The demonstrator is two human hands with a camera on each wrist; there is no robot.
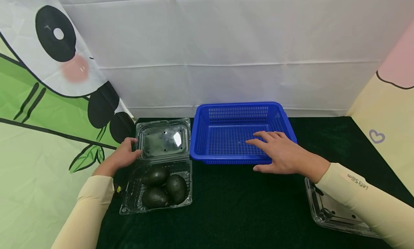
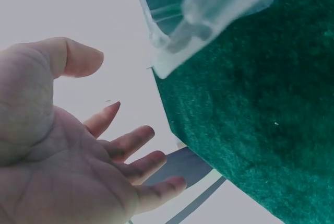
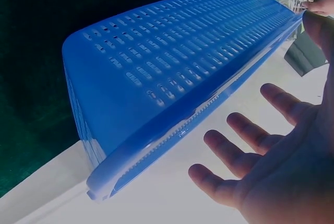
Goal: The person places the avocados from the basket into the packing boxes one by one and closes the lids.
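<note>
Beside the left edge of an open clear plastic clamshell box (image 1: 187,166), my left hand (image 1: 122,156) is held with fingers apart. The left wrist view shows its palm bare and a clear corner of the box beyond the thumb. Three dark avocados (image 1: 176,189) lie in the box's lower half, and its lid (image 1: 155,143) is folded back. My right hand (image 1: 284,155) hovers over the front right part of a blue plastic basket (image 1: 239,157), fingers extended. In the right wrist view nothing lies in that palm; the basket's slotted side (image 3: 172,57) is beyond the fingertips.
A second clear plastic box (image 1: 336,215) sits at the right, partly hidden under my right forearm. Dark green cloth (image 1: 245,206) covers the table. A white fabric backdrop (image 1: 226,55) stands right behind the basket, with printed cloth at both sides.
</note>
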